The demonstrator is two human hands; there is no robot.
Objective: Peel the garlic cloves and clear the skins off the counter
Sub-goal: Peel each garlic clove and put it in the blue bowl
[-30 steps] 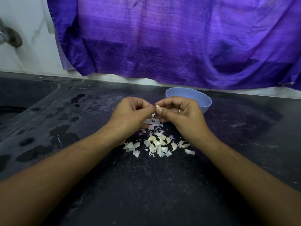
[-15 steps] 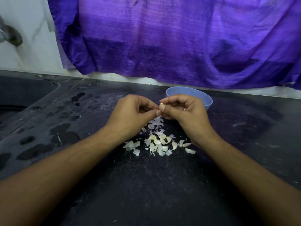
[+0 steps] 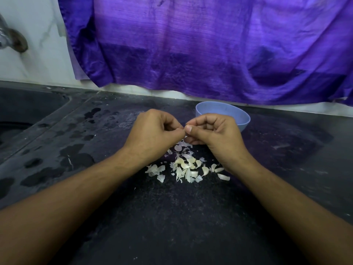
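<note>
**Two hands pinch a bit of garlic over a pile of skins**

A big purple cloth (image 3: pixel 210 44) hangs down the white wall at the back. Under it is a dark counter (image 3: pixel 172 217) with pale specks and some wet spots on its left part. A dark sink (image 3: pixel 23 111) sits at the far left, and a metal tap (image 3: pixel 13 41) sticks out of the wall above it.

Two bare arms reach in from the bottom. The left hand (image 3: pixel 152 131) and the right hand (image 3: pixel 215 134) are held up over the counter, in the middle. The fingers of both hands are curled in, and the thumb tips touch each other. Between them they pinch a garlic piece (image 3: pixel 186 137). Only a tiny pale sliver of it peeks out under the thumbs. The rest is hidden.

A blue bowl (image 3: pixel 225 113) stands on the counter just behind the right hand. You cannot see what is inside it.

A pile of garlic skins (image 3: pixel 187 167) lies on the counter right under the hands and a bit closer to the person. The bits are white and thin. Some look plumper, but I cannot tell if those are whole cloves.
</note>
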